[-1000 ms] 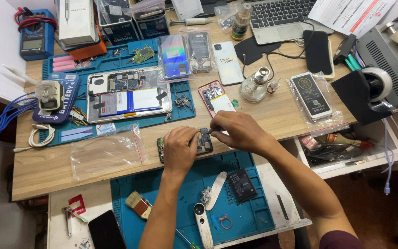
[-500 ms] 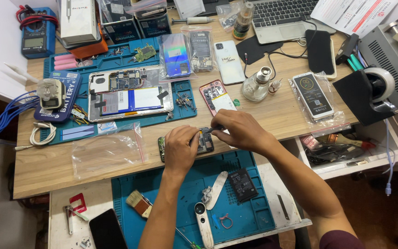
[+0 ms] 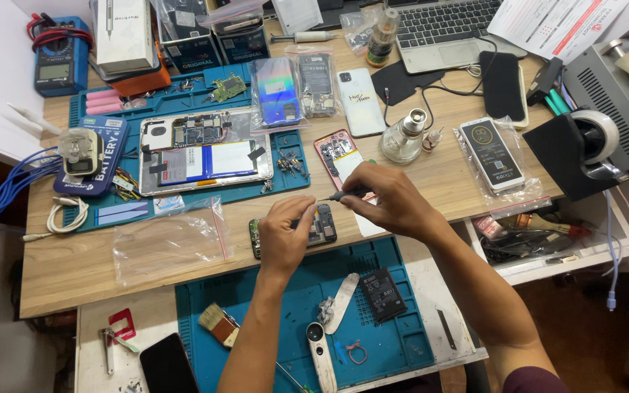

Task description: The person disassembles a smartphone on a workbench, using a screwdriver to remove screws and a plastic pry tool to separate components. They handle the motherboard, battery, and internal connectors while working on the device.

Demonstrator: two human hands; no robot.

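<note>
Opened phone [image 3: 319, 225] lies flat at the table [image 3: 74, 269] front edge, long axis left-right. Left hand [image 3: 285, 236] clamps its left half; right hand [image 3: 391, 200] pinches a small screwdriver [image 3: 347, 194], tip angled down-left toward it.

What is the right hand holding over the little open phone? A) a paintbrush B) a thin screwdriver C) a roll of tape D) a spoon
B: the right hand pinches a thin screwdriver whose tip points at the opened phone, which the left hand steadies.
</note>
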